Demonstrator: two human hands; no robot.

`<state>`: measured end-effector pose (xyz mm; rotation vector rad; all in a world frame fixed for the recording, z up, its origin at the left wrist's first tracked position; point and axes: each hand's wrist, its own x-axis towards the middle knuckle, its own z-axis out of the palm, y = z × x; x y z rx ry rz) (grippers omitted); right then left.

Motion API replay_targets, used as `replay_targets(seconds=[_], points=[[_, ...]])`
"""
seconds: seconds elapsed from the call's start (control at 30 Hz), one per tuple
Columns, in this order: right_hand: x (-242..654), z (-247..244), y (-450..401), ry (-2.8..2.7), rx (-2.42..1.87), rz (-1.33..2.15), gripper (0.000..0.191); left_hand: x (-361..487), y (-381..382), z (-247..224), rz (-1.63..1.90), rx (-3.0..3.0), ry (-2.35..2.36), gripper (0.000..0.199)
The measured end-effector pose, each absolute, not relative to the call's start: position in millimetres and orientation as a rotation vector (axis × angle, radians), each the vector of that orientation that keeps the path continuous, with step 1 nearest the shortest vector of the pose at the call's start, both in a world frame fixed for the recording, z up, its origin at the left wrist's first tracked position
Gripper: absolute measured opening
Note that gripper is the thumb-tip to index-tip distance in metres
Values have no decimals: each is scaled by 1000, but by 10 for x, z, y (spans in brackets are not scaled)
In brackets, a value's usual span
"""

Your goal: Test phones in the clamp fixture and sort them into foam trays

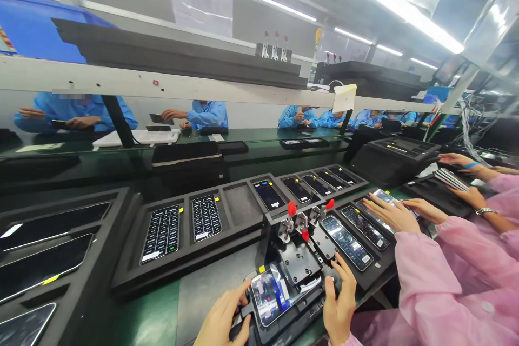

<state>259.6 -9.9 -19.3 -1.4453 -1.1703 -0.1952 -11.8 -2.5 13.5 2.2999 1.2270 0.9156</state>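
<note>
A phone (266, 296) with a glossy, reflecting screen lies in a black clamp fixture (299, 264) in front of me. Metal toggle clamps with red tips (292, 208) stand at the fixture's back. My left hand (224, 314) is at the fixture's left end, thumb and forefinger closed about a black part beside the phone. At the other end, my right hand (341, 298) has its fingers bent round a dark knob-like part (331, 275) of the fixture. Its fingertips partly hide that part.
Behind the fixture runs a black foam tray (239, 233) holding several phones. Another phone tray (115, 221) stands at left. On the right, a co-worker's hands (391, 213) in pink sleeves touch a phone. A white shelf beam (227, 89) crosses above; people in blue sit beyond.
</note>
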Motion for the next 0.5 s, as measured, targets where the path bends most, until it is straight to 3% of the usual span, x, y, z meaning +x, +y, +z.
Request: replay_targets(seconds=[0.27, 0.5], points=[[2559, 223, 60, -1236, -1314, -321, 16, -148, -25, 100, 884, 2319, 1217, 52], [2483, 563, 321, -1454, -1377, -160, 14, -139, -27, 114, 866, 2308, 1237, 49]])
